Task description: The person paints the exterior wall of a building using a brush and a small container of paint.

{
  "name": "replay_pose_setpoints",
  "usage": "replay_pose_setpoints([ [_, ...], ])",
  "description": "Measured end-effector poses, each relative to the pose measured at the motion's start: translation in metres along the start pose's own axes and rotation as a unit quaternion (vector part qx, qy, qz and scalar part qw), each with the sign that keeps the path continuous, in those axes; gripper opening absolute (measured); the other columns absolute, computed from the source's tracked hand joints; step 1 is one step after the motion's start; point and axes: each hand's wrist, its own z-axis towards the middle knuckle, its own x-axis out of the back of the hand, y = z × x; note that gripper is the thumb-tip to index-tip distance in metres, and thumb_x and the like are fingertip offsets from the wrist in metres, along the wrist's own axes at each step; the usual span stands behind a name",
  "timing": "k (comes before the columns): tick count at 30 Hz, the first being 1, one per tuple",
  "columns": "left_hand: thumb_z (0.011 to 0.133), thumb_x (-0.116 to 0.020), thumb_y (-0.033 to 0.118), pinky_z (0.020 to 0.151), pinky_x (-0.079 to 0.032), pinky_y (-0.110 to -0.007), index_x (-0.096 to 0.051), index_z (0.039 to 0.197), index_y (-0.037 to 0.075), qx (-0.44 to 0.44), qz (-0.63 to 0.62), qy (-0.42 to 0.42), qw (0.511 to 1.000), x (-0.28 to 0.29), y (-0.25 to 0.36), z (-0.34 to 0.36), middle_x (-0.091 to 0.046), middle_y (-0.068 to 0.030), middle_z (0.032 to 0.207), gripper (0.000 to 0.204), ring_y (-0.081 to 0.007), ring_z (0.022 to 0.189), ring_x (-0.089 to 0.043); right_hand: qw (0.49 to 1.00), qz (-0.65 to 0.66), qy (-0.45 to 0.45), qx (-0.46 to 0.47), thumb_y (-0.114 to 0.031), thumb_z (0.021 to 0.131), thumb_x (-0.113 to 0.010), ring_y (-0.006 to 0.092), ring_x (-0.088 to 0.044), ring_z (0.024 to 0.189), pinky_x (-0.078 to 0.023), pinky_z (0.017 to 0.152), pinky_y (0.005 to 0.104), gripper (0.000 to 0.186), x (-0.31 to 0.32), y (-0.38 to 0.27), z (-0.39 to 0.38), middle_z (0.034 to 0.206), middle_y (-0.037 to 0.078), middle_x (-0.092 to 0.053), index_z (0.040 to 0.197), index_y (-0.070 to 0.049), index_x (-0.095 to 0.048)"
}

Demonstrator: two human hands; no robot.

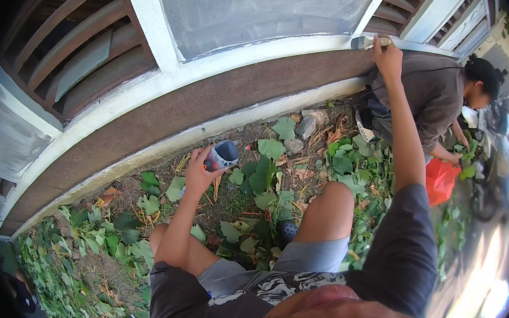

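My left hand [201,169] is wrapped round a small paint cup [226,155], held tilted over the leafy ground; grey paint shows inside it. Stretched far out to the upper right, my right hand [388,59] grips a paintbrush [369,42] by its handle. The bristles are at the white ledge [313,44] below a grey painted wall panel [261,14]; whether they press on it I cannot tell. Brushed streaks mark the panel's surface.
A co-worker [421,92] bends down at the right, hands at green leaves beside a red plastic bag [441,180]. Brown louvres [83,35] flank the panel. Stones [305,127] and cut vines [268,172] cover the soil along the wall base. A motorcycle [500,156] stands beyond.
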Motion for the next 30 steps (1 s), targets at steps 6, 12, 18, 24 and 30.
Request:
replay_pose_setpoints([
  [6, 0.07, -0.096, 0.032, 0.091, -0.058, -0.044, -0.064, 0.141, 0.015, 0.003, 0.004, -0.003, 1.0, 0.002, 0.001, -0.001, -0.061, -0.0088, 0.125, 0.079, -0.0309, 0.111, -0.067, 1.0, 0.023, -0.009, 0.01, -0.03, 0.102, -0.068, 0.0329, -0.078, 0.081, -0.058, 0.072, 0.0403, 0.028, 0.007, -0.01, 0.003, 0.083, 0.019, -0.076, 0.113, -0.004, -0.072],
  [12, 0.07, -0.096, 0.031, 0.092, -0.057, -0.044, -0.064, 0.141, 0.015, 0.003, -0.006, -0.004, 1.0, 0.003, -0.002, -0.002, -0.061, -0.0091, 0.125, 0.08, -0.0309, 0.111, -0.067, 0.996, 0.071, 0.052, 0.002, -0.029, 0.103, -0.068, 0.026, -0.079, 0.081, -0.059, 0.072, 0.0361, 0.026, 0.011, -0.029, 0.009, 0.084, 0.014, -0.079, 0.114, -0.006, -0.072],
  [18, 0.07, -0.096, 0.032, 0.093, -0.057, -0.044, -0.063, 0.141, 0.015, 0.009, -0.01, -0.008, 1.0, 0.003, -0.003, -0.002, -0.061, -0.0093, 0.125, 0.079, -0.0309, 0.112, -0.067, 0.999, 0.043, 0.016, 0.002, -0.03, 0.103, -0.067, 0.0265, -0.079, 0.079, -0.058, 0.073, 0.0361, 0.027, 0.005, -0.01, 0.01, 0.083, 0.013, -0.078, 0.113, -0.006, -0.072],
  [24, 0.07, -0.096, 0.033, 0.093, -0.057, -0.043, -0.063, 0.141, 0.016, 0.009, -0.003, -0.009, 1.0, 0.002, -0.005, -0.005, -0.06, -0.0087, 0.125, 0.08, -0.0303, 0.112, -0.067, 0.999, 0.025, 0.008, 0.021, -0.031, 0.103, -0.066, 0.0274, -0.078, 0.078, -0.058, 0.072, 0.0368, 0.027, 0.002, -0.002, 0.004, 0.081, 0.011, -0.078, 0.111, -0.006, -0.072],
  [30, 0.07, -0.096, 0.034, 0.091, -0.058, -0.044, -0.063, 0.14, 0.015, 0.01, 0.003, -0.011, 1.0, 0.005, -0.005, -0.003, -0.06, -0.0087, 0.125, 0.08, -0.0301, 0.111, -0.067, 1.0, 0.021, -0.016, 0.006, -0.03, 0.103, -0.066, 0.0267, -0.078, 0.077, -0.058, 0.07, 0.0367, 0.026, 0.001, -0.007, 0.011, 0.081, 0.012, -0.077, 0.111, -0.006, -0.072],
])
